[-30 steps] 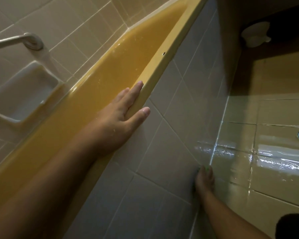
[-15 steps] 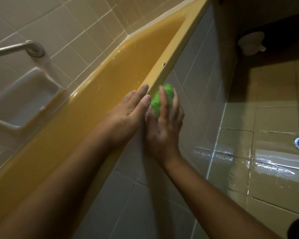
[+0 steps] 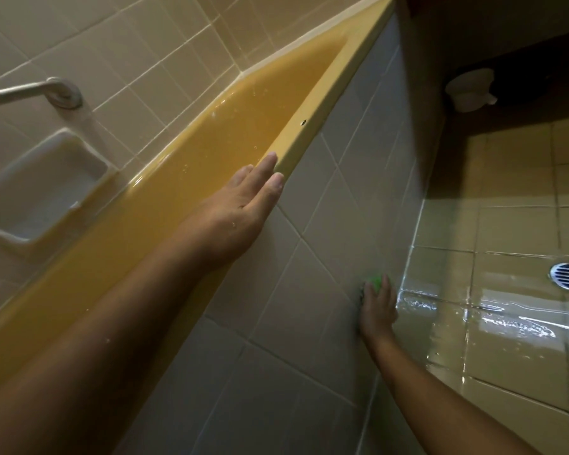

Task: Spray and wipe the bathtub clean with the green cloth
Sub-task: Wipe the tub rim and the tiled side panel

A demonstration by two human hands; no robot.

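Green cloth [image 3: 374, 281] is now sitting low on the tiled front panel [image 3: 309, 257] of the bathtub [image 3: 312, 126], just above the wet floor [image 3: 506, 290]. Half a second back it was riding up beside the rim, next to the left hand [image 3: 240, 205]. The right hand [image 3: 376, 310] is bringing it down the panel. Reading: a vertical wiping stroke is running on the tub's outer face and is reaching the bottom of its pass. Droplets are showing inside the yellow basin; wiped or not, cannot tell.

Right hand: fingers are cupping over the bunched cloth and pressing it to the tile, arm reaching down and forward.

Left hand: gripping nothing, fingers lying straight and together, palm bracing on the rim, staying put through the stroke.
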